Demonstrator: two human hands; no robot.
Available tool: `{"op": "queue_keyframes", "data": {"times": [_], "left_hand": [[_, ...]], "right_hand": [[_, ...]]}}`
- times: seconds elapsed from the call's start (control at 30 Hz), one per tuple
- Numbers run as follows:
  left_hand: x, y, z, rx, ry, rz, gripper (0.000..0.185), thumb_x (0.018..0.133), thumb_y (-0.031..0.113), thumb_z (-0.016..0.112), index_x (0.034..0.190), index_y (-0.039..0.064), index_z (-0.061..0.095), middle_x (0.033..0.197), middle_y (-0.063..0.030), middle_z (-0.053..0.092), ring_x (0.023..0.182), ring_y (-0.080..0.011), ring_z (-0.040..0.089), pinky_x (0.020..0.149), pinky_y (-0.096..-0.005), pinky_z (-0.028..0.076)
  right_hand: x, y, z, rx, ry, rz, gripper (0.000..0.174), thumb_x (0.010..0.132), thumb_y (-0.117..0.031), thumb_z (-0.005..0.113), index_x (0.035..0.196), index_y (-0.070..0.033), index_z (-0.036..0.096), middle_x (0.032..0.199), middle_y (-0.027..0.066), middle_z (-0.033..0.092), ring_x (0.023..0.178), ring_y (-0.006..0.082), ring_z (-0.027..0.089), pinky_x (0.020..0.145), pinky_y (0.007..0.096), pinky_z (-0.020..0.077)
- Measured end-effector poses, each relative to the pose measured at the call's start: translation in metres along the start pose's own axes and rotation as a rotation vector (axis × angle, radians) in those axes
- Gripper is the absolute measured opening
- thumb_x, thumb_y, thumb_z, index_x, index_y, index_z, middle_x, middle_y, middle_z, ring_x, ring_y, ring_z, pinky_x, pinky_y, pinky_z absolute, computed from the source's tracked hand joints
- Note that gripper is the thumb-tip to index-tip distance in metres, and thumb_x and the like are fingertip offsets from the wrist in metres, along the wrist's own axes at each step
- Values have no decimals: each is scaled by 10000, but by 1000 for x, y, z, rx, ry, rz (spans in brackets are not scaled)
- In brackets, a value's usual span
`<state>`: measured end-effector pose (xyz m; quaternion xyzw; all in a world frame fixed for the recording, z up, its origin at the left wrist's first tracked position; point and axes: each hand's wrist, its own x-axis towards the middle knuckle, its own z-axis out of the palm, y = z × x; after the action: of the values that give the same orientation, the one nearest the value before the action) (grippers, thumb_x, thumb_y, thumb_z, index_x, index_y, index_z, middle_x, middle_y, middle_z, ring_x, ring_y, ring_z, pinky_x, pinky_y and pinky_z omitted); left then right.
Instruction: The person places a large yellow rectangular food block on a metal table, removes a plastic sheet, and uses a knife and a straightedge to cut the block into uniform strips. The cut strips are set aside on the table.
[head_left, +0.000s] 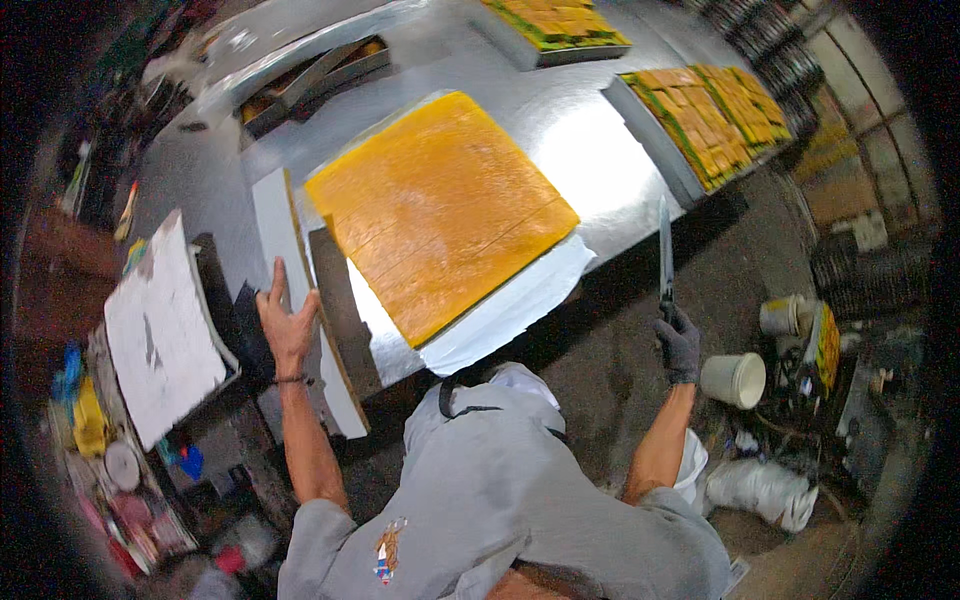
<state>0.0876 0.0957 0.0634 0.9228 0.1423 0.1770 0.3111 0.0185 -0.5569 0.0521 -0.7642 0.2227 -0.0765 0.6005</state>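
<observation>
My bare left hand (286, 330) grips a long white board (276, 206) with a brown edge, thumb on its right side and forefinger stretched along it. The board's near end juts past the table's front edge. In my gloved right hand (679, 346) is a long-bladed knife (665, 240), blade pointing away from me, to the right of the table edge. Between the hands lies a large square orange-yellow slab (450, 217), apparently cake, with straight lines scored across its top. White paper (517, 300) shows under its near side.
Trays of cut yellow pieces with green edges (697, 112) (559, 22) stand on the metal table (427, 56). A narrow metal tray (337, 75) lies at the back left. A white panel (165, 330) is at left; a white bucket (731, 381) stands at right.
</observation>
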Motion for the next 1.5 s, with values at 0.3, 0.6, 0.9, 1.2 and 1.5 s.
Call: {"op": "queue_keyframes", "data": {"times": [0.3,0.6,0.9,1.2,1.5], "left_hand": [[-60,4,-4,13,94,-211,824,769,222,800,1511,264,444,1007,-112,487,963,-283,527,965,-405,443],[-88,22,9,65,83,-194,815,787,215,791,1515,300,434,1020,-105,487,960,-282,514,965,-410,433],[-93,17,9,85,41,-276,802,802,192,785,1516,288,431,1056,-129,496,1051,-307,544,993,-432,429],[-34,23,35,20,23,-76,838,727,288,851,1471,152,491,1191,-231,635,1072,-335,588,998,-425,438],[-18,3,12,111,101,-282,891,721,460,807,1508,269,437,1023,-171,519,999,-339,581,928,-419,489]], "right_hand": [[87,224,-57,-1304,-99,223,326,783,-134,686,1098,-59,716,1077,188,707,984,357,687,831,437,548],[145,14,15,-1395,-624,57,299,765,-276,715,976,-65,744,831,188,709,742,338,703,701,411,554],[55,-108,-113,-776,-362,175,439,746,-182,783,1169,-79,721,827,26,696,621,134,601,565,320,486],[27,-90,-68,-213,-318,9,457,773,-129,765,1208,-27,669,930,27,690,700,124,607,605,273,490],[14,26,96,-542,79,-210,252,892,-227,723,1040,-26,691,891,37,691,799,141,619,743,309,501]]}}
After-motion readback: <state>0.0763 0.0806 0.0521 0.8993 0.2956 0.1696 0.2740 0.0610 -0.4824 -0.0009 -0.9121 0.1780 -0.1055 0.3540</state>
